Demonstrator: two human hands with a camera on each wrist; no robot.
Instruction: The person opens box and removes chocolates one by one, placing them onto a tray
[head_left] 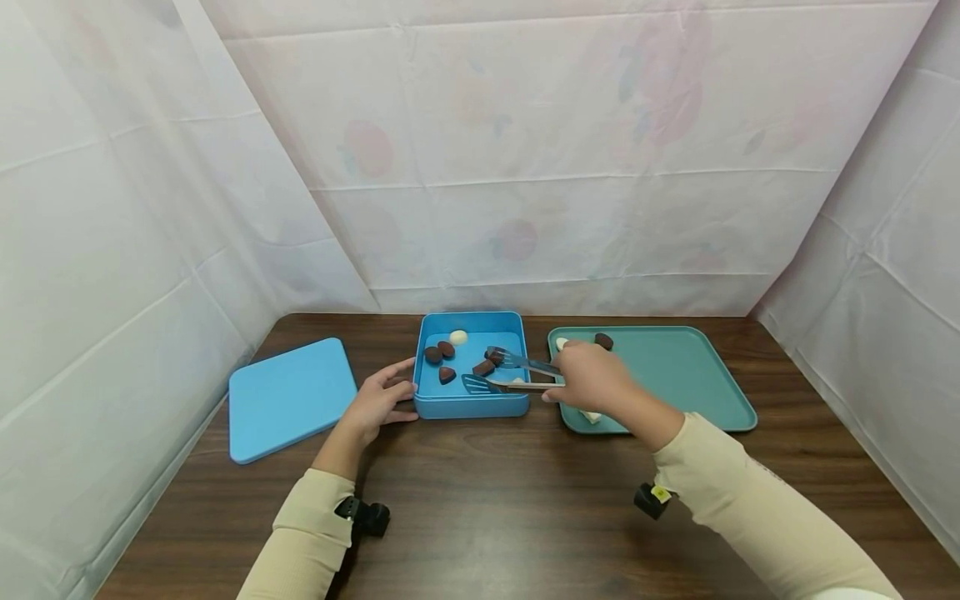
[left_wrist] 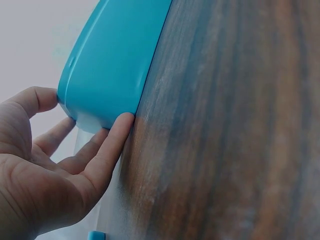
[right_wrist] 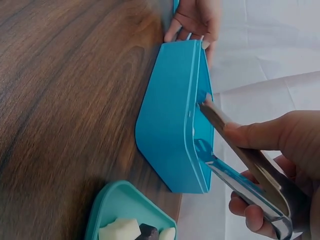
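My right hand (head_left: 596, 377) grips a pair of metal tongs (head_left: 534, 387) over the right half of a blue box (head_left: 471, 408). The tongs' slotted ends are spread apart inside the box, near brown chocolate pieces (head_left: 483, 367). More brown pieces (head_left: 447, 375) and a white piece (head_left: 458, 337) lie in the box's left half. The fingertips of my left hand (head_left: 381, 398) rest against the box's left side. In the left wrist view, the left fingers (left_wrist: 107, 150) reach out to the box's corner. The right wrist view shows the thumb (right_wrist: 265, 136) along one tong arm.
A green tray (head_left: 675, 375) lies right of the box, partly under my right forearm. It bears a brown piece (head_left: 603, 341) and white pieces (head_left: 591, 416). The flat blue lid (head_left: 292, 400) lies at the left. A pale patterned cloth (head_left: 525, 167) hangs behind the wooden table (head_left: 480, 517).
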